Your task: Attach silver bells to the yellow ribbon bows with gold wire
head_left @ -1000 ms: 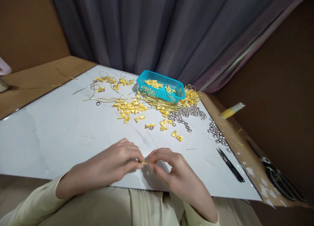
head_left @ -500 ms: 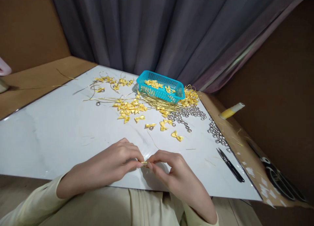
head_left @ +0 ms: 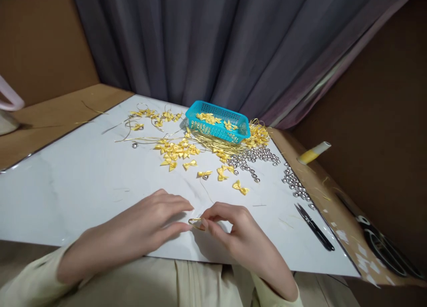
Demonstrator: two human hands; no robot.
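Right hand (head_left: 238, 227) pinches a gold loop (head_left: 194, 219), left hand (head_left: 143, 222) parted beside it

The gold loop sits low over the near edge of the white table (head_left: 83, 178), between the two hands. Right thumb and forefinger press together on one end, probably because so thin a cord needs a fingertip grip. The left thumb and fingers are spread apart, with the loop's rounded end at the thumb tip; whether they touch, I cannot tell. Keeping both hands close and low likely steadies such small work.

Beyond them, yellow bows (head_left: 176, 149), a bundle of gold cord (head_left: 220, 145) and silver beads (head_left: 256, 155) lie in loose groups, seemingly sorted for easy reach. More bows lie in the blue basket (head_left: 216, 132) behind. Black snips (head_left: 315, 227) rest near the right edge, perhaps kept handy for that side.

The tabletop is pale, faintly veined and shiny, strewn with cord scraps. Brown board borders it, with a yellow-and-white tube (head_left: 314, 153) and scissors (head_left: 383, 249) on the right. A dark curtain (head_left: 187, 40) hangs behind.
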